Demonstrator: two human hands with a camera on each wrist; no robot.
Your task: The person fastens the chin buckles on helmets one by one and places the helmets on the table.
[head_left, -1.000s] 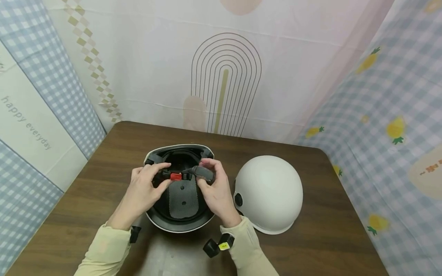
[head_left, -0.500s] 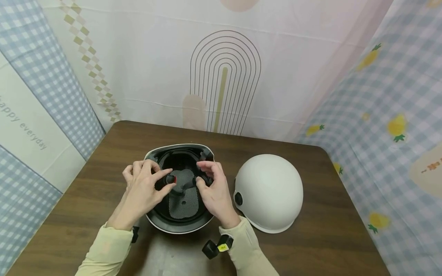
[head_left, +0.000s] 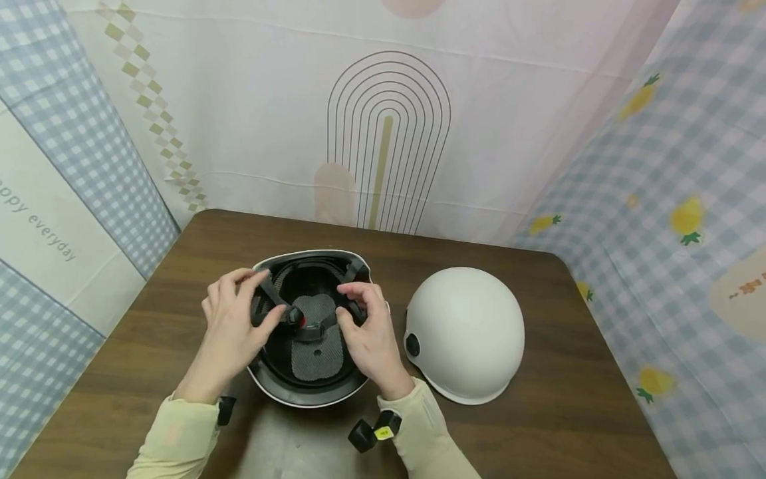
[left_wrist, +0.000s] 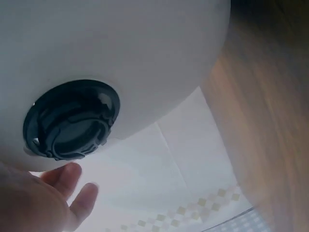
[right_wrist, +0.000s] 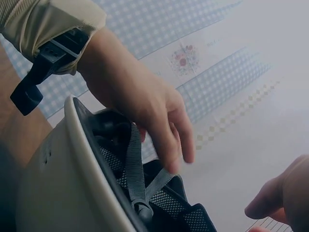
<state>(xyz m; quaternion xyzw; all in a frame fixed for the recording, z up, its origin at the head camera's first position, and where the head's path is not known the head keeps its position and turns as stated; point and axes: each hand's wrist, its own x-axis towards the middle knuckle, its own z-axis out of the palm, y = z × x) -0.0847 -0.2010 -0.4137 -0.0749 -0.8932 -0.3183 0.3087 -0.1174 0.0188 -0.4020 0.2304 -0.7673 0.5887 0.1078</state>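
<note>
A white helmet (head_left: 311, 396) lies upside down on the table, its black lining facing up. Across its inside hangs a dark chin strap (head_left: 309, 333) with a red-marked buckle (head_left: 296, 317). My left hand (head_left: 229, 326) hovers over the left rim, thumb and fingers spread, the thumb tip close to the buckle; whether they touch I cannot tell. Over the right rim is my right hand (head_left: 374, 339), thumb and index finger apart with nothing visibly gripped. In the left wrist view, a black round fitting (left_wrist: 72, 121) sits on the white shell above the fingers.
A second white helmet (head_left: 469, 332) stands dome up to the right, near my right forearm. The brown wooden table (head_left: 568, 372) has printed cloths (head_left: 383, 133) hanging behind it and on both sides.
Both hands held the chin strap by its buckle and pad at first. Now they have let go and the strap has sunk into the helmet. The left hand has drawn back leftward.
</note>
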